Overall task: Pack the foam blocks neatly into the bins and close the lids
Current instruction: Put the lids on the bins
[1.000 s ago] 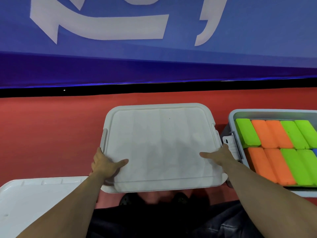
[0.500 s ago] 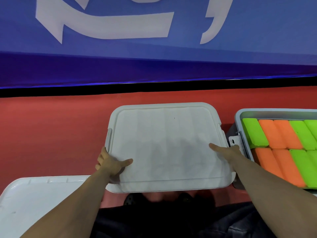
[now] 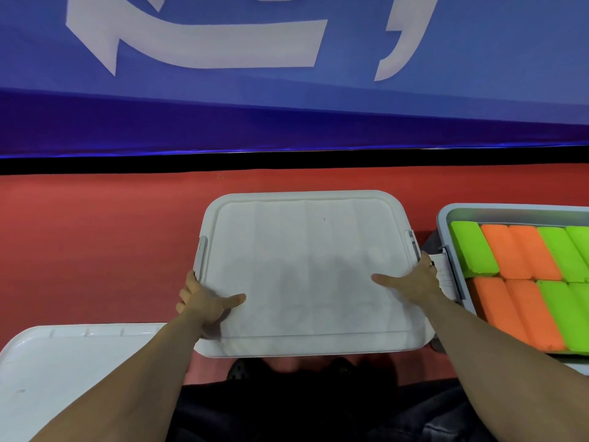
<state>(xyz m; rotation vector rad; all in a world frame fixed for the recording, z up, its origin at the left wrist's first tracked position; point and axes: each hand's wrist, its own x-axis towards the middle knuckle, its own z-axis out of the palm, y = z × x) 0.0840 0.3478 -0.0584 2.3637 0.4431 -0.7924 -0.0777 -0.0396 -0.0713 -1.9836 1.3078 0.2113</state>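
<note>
White lid [image 3: 306, 269] gripped at both sides, left hand [image 3: 204, 301] and right hand [image 3: 414, 282] thumbs on top, open bin [image 3: 446, 218] of foam blocks [image 3: 510, 256] just right.

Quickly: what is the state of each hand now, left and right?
Left hand: grips the left edge of the white lid, thumb on top.
Right hand: grips the lid's right edge, thumb on top.

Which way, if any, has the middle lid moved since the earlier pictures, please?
No. The lid keeps the same narrow gap to the open bin on its right. Only the camera view has shifted slightly.
</note>
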